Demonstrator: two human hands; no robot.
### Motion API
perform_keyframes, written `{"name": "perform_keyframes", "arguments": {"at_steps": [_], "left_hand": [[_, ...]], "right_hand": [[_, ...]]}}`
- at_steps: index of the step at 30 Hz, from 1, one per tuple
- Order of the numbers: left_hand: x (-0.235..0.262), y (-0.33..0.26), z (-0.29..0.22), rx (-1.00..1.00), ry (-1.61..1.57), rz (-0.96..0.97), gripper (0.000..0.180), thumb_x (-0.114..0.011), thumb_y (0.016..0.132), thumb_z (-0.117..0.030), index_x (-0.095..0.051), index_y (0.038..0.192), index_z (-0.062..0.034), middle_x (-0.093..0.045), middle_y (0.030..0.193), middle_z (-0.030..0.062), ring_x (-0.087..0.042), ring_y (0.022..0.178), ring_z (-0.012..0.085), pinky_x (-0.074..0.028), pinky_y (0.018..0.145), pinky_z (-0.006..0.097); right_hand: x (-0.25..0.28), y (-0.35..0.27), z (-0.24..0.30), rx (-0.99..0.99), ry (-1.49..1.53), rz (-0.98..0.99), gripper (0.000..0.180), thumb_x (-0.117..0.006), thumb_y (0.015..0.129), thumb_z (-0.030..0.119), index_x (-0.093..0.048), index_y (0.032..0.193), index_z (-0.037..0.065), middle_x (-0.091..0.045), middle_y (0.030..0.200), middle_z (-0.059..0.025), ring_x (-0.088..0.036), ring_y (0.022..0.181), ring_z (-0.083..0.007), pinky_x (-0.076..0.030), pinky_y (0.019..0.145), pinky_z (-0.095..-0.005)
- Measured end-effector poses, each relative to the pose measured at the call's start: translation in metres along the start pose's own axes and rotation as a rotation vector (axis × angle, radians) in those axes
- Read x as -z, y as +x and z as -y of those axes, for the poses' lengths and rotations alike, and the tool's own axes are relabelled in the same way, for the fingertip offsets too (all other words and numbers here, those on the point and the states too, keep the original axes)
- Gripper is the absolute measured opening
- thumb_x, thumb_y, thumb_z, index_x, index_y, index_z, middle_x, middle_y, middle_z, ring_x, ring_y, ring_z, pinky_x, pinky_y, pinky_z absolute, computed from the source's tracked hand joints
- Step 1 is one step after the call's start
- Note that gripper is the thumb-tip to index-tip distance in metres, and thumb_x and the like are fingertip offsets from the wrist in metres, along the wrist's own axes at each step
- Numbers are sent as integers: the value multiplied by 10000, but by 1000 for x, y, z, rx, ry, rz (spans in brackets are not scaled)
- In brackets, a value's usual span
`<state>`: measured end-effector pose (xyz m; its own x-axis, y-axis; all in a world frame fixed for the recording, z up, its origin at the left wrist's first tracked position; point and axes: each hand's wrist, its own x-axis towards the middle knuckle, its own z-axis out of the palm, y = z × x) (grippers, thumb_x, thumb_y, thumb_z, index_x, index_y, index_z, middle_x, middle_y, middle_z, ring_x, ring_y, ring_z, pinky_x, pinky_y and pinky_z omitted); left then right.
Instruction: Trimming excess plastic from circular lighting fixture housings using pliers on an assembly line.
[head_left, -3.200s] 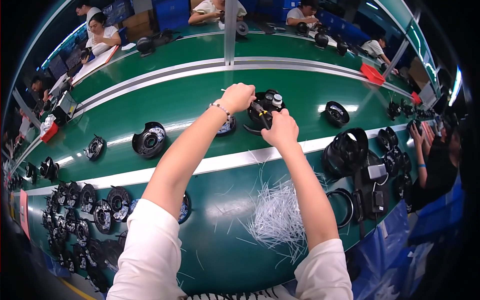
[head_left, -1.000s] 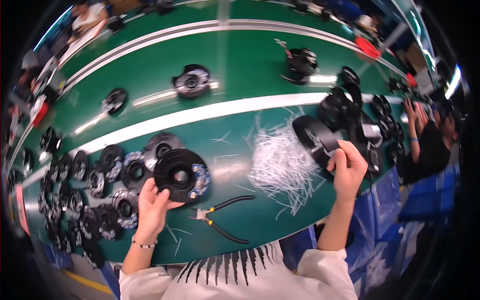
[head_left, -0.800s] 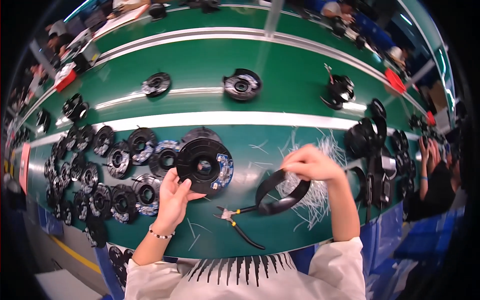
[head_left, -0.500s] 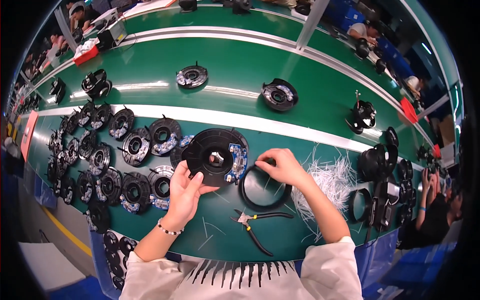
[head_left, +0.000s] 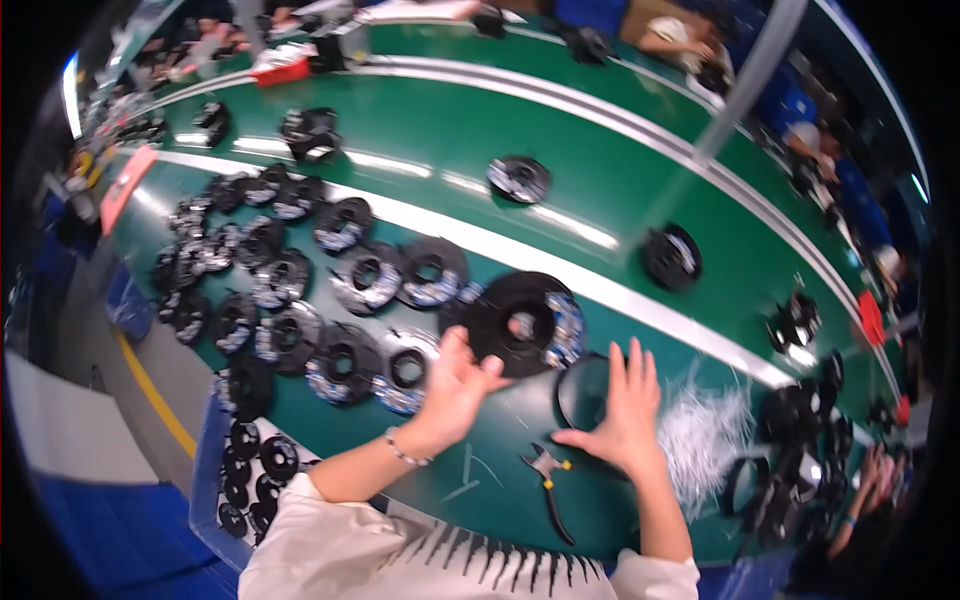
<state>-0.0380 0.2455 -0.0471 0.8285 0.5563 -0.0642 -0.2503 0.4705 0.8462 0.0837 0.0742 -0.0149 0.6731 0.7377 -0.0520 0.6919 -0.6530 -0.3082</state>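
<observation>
My left hand (head_left: 455,390) grips the lower left edge of a black round plastic housing (head_left: 492,318), which has a central hole and a blue circuit board (head_left: 567,330) on its right side. Fingers spread and raised, my right hand (head_left: 625,410) holds nothing. It hovers over the right part of a black ring (head_left: 563,400) on the green table, hiding much of it. Nearer to me lie diagonal cutting pliers (head_left: 546,462) with black and yellow handles; one handle is mostly hidden by my right hand. The picture is blurred by motion.
Many similar black housings (head_left: 365,275) crowd the left side. A heap of thin white strips (head_left: 705,435) lies right of my right hand, with black parts (head_left: 790,415) beyond. Behind a white rail, more housings (head_left: 520,180) sit on a green belt. A blue bin (head_left: 207,470) holds black discs.
My right hand has let go of the black ring and opened, fingers spread. The whole view has swung and tilted leftward. My left hand stays at the housing.
</observation>
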Motion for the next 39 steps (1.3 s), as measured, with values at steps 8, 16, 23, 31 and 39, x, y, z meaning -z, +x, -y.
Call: {"name": "perform_keyframes", "arguments": {"at_steps": [8, 16, 23, 31, 39], "left_hand": [[-3, -2, 12, -94, -65, 51, 571, -491, 829, 52, -223, 1321, -56, -459, 1194, 83, -464, 1098, 179, -437, 898, 341], [-13, -8, 34, 62, -55, 412, 676, -454, 794, 115, -169, 1363, -111, -347, 1302, 70, -387, 1182, 179, -449, 900, 356], [14, 10, 7, 603, -1032, 548, 880, -311, 750, -722, -242, 1358, -89, -328, 1349, 159, -290, 1255, 336, -174, 1051, 487], [-2, 11, 9, 582, -742, 215, 526, -233, 905, -451, -484, 1181, -81, -548, 1122, 128, -553, 995, 267, -451, 866, 419], [10, 7, 20, 568, -797, 266, 539, -270, 872, -496, -455, 1209, -119, -512, 1160, 114, -509, 1055, 264, -430, 890, 450]], "right_hand": [[12, 6, -22, 46, 226, -343, 1114, -798, 447, 301, -190, 1336, 14, -312, 1284, -209, -335, 1156, -353, -311, 963, -439], [14, 13, 28, 250, 587, -351, 1128, -812, 434, 298, -206, 1328, -27, -346, 1243, -209, -373, 1131, -330, -323, 956, -394], [11, 17, 46, 489, 530, -311, 1086, -819, 442, 330, -263, 1311, -9, -265, 1336, -230, -305, 1205, -362, -248, 1003, -420], [3, 19, 39, 491, 604, -143, 1054, -829, 428, 308, -289, 1278, -5, -276, 1331, -236, -289, 1200, -412, -279, 970, -471], [-6, 17, 44, 464, 582, -101, 1076, -830, 429, 334, -285, 1283, -28, -268, 1328, -240, -280, 1195, -422, -265, 972, -481]]}}
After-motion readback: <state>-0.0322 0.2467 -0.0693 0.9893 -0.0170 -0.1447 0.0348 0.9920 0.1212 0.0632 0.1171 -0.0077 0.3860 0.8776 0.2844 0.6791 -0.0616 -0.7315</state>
